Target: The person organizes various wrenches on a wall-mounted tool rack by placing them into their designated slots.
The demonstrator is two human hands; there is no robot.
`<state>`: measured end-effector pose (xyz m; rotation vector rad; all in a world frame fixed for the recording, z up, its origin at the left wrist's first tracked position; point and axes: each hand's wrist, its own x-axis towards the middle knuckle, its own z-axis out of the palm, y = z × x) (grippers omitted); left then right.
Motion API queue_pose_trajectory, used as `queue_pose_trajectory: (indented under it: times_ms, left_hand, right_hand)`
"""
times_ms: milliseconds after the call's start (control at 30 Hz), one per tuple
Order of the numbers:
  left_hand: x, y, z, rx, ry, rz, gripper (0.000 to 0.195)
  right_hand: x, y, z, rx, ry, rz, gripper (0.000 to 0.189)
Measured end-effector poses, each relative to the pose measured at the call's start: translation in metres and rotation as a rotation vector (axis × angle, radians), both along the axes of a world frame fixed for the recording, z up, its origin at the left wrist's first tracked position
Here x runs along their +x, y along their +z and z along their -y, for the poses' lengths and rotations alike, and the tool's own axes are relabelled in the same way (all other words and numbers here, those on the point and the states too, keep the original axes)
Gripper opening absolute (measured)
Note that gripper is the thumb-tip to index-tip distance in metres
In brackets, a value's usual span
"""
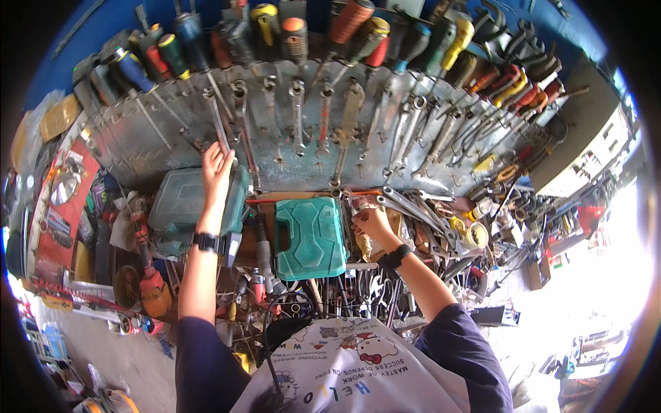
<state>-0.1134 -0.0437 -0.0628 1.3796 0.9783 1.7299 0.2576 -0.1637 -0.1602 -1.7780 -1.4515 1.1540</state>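
Observation:
My left hand [216, 168] is raised to the metal tool panel [196, 129], its thumb and fingers around the lower end of a steel wrench [217, 121]. The wrench's upper end lies at a hook below the screwdriver row. Under my left forearm sits a grey-green plastic tool case [178, 199]. My right hand [373, 223] is low over the bench, right of a closed green plastic tool case [310, 237]. Its fingers are curled beside a small clear plastic item [364, 204]; whether they grip it is unclear.
Screwdrivers [294, 38] line the panel's top, above several hanging wrenches [297, 116]. Large loose wrenches [413, 206] and a cup [475, 235] crowd the right. At left lie a red cordless power tool [150, 273] and a red tray [67, 206]. More tools fill the shelf below.

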Motion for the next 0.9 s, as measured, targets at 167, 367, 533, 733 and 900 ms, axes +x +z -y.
queue_pose_trajectory:
  times_ms: [167,367,533,733,900]
  left_hand:
    - [0.015,0.0,0.06,-0.123,-0.072,-0.05,0.035]
    - [0.012,0.0,0.101,-0.284,-0.186,-0.126,0.028]
    - [0.007,0.011,0.131,-0.352,-0.119,-0.181,0.022]
    - [0.024,0.021,0.14,-0.309,-0.223,-0.204,0.018]
    - [0.049,0.028,0.134,-0.311,-0.347,-0.182,0.017]
  right_hand:
    - [0.001,-0.056,-0.002,0.211,-0.084,0.508,0.031]
    - [-0.026,-0.064,-0.034,0.239,-0.162,0.724,0.046]
    - [-0.03,-0.056,-0.058,0.254,-0.189,0.675,0.039]
    - [-0.019,-0.066,-0.059,0.393,-0.37,0.592,0.018]
    - [-0.004,-0.055,-0.053,0.407,-0.393,0.321,0.02]
